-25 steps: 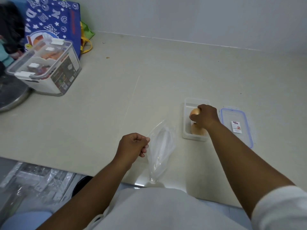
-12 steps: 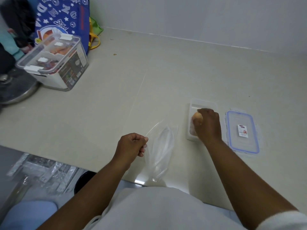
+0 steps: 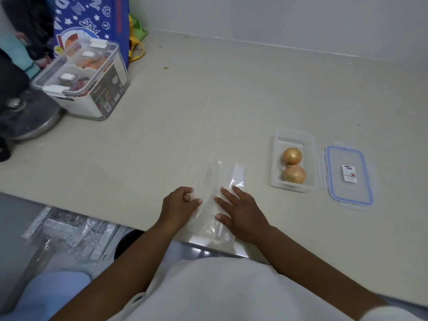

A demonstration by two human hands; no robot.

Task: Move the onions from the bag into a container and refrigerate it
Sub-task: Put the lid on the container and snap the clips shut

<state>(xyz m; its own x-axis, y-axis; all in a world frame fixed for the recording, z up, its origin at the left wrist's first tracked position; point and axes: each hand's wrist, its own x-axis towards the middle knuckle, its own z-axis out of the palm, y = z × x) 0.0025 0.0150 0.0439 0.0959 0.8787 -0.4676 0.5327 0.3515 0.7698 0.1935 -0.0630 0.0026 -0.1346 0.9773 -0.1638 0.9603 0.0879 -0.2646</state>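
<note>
Two golden onions (image 3: pixel 293 166) lie one behind the other in a clear rectangular container (image 3: pixel 293 135) on the beige counter. Its blue-rimmed lid (image 3: pixel 349 191) lies flat just to the right. A clear plastic bag (image 3: pixel 214 179) lies flat near the counter's front edge and looks empty. My left hand (image 3: pixel 178 206) pinches the bag's left edge between thumb and fingers. My right hand (image 3: pixel 240 210) rests flat on the bag's right side, fingers spread.
A lidded storage box (image 3: pixel 85 82) with food stands at the back left, in front of a blue printed bag (image 3: pixel 90 22). A round metal lid (image 3: pixel 30 117) lies at the far left. Plastic-wrapped metal parts (image 3: pixel 74 230) lie below the counter's edge.
My right hand let go of the onion in the container and came back to the bag, now pressing on it. The bag went from held up to lying flat.
</note>
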